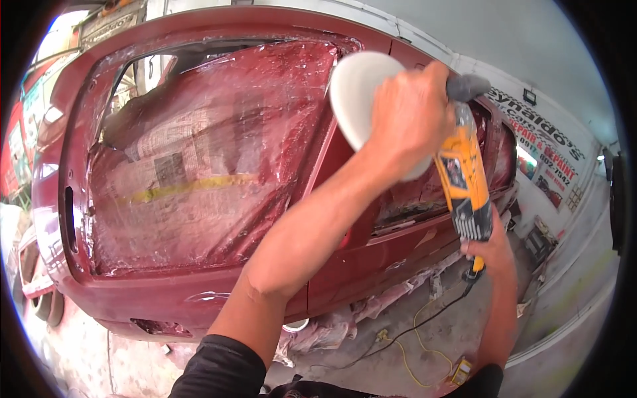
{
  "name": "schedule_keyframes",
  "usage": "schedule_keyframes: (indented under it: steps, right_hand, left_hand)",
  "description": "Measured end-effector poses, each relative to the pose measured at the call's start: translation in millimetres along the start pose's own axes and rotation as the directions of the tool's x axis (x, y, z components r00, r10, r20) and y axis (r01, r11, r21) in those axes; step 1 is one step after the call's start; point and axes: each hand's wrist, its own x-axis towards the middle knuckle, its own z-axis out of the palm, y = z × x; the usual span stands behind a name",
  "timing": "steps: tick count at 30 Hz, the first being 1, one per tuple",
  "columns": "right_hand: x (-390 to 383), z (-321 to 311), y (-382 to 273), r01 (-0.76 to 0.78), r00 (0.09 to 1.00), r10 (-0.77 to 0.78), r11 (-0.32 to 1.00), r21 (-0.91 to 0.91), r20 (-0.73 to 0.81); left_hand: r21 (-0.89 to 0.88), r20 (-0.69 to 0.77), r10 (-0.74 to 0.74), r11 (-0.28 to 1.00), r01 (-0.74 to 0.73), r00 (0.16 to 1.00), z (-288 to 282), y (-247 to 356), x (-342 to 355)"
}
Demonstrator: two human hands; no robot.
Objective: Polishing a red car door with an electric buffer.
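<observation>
A yellow-and-black power polisher [464, 176] with a broad white round pad [358, 93] is in both my hands. My left hand [411, 109] is closed at the front, by the dark side handle [468, 87]; the palm side of its grip is hidden. At the rear end of the body, my right hand [492, 247] wraps round the grip near the cord. The pad faces the dark red car [265, 288], close to its roof edge and pillar; whether it touches cannot be made out. Paint-stained newspaper and plastic sheeting [192, 159] cover the large window opening.
A black power cord [398, 335] trails from the polisher across the floor, with a thin yellow cord [401, 355] beside it. Crumpled sheeting [332, 331] lies along the car's lower side. A printed wall banner [537, 142] hangs at the right, and tyres [46, 308] stand at the far left.
</observation>
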Motion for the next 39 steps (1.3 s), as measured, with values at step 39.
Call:
schedule_keyframes:
  steps: [39]
  right_hand:
    - [-114,41,75,-0.068,0.983,0.088,0.99,-0.127,0.162]
  left_hand:
    - [0.106,0.07,-0.067,0.993,0.059,0.995,-84,47,-168]
